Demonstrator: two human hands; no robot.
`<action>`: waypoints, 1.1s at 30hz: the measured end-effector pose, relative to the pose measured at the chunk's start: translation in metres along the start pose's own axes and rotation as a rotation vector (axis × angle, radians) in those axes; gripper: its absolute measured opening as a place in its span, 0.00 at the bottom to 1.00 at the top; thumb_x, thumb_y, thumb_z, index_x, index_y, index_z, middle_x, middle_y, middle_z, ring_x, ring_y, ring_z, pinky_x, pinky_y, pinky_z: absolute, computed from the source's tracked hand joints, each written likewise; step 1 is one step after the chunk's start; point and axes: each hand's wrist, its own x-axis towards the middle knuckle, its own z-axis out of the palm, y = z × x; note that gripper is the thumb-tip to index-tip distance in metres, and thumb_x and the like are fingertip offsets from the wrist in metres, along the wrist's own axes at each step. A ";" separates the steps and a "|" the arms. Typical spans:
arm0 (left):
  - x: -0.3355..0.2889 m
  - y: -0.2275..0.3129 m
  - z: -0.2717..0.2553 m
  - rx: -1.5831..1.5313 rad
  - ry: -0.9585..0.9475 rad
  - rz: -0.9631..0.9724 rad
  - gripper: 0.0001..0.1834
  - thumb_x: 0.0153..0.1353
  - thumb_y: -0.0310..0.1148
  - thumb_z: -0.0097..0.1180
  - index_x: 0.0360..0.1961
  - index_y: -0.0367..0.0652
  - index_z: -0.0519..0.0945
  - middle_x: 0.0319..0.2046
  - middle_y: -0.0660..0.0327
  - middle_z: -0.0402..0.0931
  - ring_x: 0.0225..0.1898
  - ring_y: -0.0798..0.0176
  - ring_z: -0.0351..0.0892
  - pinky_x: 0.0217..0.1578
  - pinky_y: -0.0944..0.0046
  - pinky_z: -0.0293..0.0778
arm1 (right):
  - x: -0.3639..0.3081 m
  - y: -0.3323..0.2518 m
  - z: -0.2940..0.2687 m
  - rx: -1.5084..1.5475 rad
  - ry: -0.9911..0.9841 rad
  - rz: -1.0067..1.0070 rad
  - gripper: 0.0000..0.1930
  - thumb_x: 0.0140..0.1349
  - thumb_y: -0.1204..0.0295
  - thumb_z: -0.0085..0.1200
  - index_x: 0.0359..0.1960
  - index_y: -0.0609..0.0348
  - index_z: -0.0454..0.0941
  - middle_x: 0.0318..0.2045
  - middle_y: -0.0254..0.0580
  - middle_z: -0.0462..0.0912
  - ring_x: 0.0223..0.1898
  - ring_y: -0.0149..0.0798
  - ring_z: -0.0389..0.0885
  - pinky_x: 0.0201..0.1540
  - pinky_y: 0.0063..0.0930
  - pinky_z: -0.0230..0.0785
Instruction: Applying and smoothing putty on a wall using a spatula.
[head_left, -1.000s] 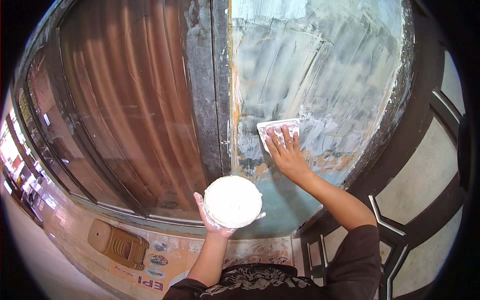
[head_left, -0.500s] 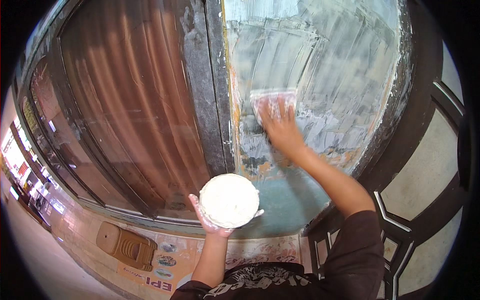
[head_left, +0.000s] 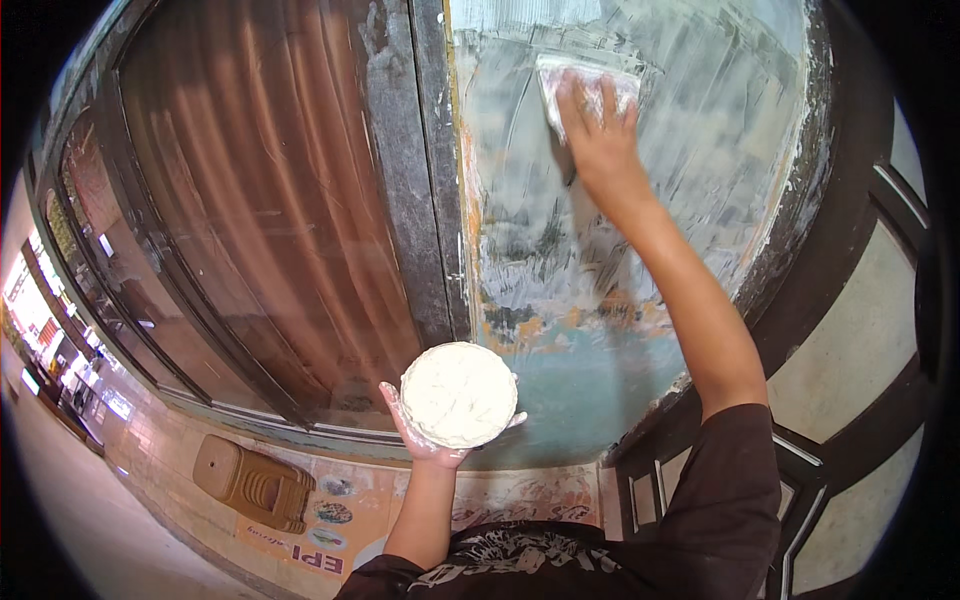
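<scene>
My left hand (head_left: pixel 436 452) holds up a round tub of white paste (head_left: pixel 459 396) from beneath, fingers curled about its sides. White smears cover the thumb and fingertips. High on the wall panel (head_left: pixel 700 200), my right hand (head_left: pixel 607 140) presses a flat, paste-smeared scraper (head_left: pixel 588 88) against the surface, its straight edge upward. The fingers lie over the blade's face. Streaky grey-white paste coats the upper panel, with orange patches lower down and bare blue-green paint at the bottom.
To the left is a dark-framed window (head_left: pixel 434 180) with a brown curtain (head_left: pixel 270 200) behind glass. A dark door with pale panels (head_left: pixel 850 330) stands at the right. On the floor lie a brown plastic stool (head_left: pixel 252 483) and a printed sheet (head_left: pixel 300 545).
My right hand has slid the scraper up the wall and slightly to the right, smoothing the paste there. The left hand and tub have barely moved.
</scene>
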 end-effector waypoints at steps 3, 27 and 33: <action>-0.002 0.007 -0.008 0.164 0.084 0.034 0.61 0.50 0.85 0.37 0.75 0.52 0.57 0.75 0.46 0.50 0.69 0.23 0.54 0.58 0.09 0.49 | -0.077 -0.053 0.032 0.039 -0.134 -0.121 0.33 0.65 0.71 0.48 0.73 0.56 0.58 0.75 0.45 0.56 0.75 0.64 0.50 0.69 0.70 0.47; -0.004 0.012 -0.008 0.256 0.064 -0.014 0.60 0.50 0.85 0.37 0.75 0.53 0.56 0.75 0.45 0.49 0.69 0.22 0.53 0.57 0.07 0.47 | -0.180 -0.112 0.024 0.137 -0.280 -0.300 0.35 0.60 0.61 0.55 0.71 0.51 0.65 0.74 0.41 0.60 0.75 0.60 0.52 0.72 0.66 0.44; -0.001 0.016 -0.011 0.223 0.114 0.031 0.59 0.52 0.84 0.36 0.75 0.53 0.56 0.75 0.46 0.49 0.70 0.23 0.52 0.58 0.08 0.48 | -0.105 -0.076 -0.014 0.130 -0.206 -0.239 0.34 0.64 0.69 0.50 0.74 0.52 0.58 0.74 0.42 0.59 0.75 0.57 0.54 0.70 0.72 0.44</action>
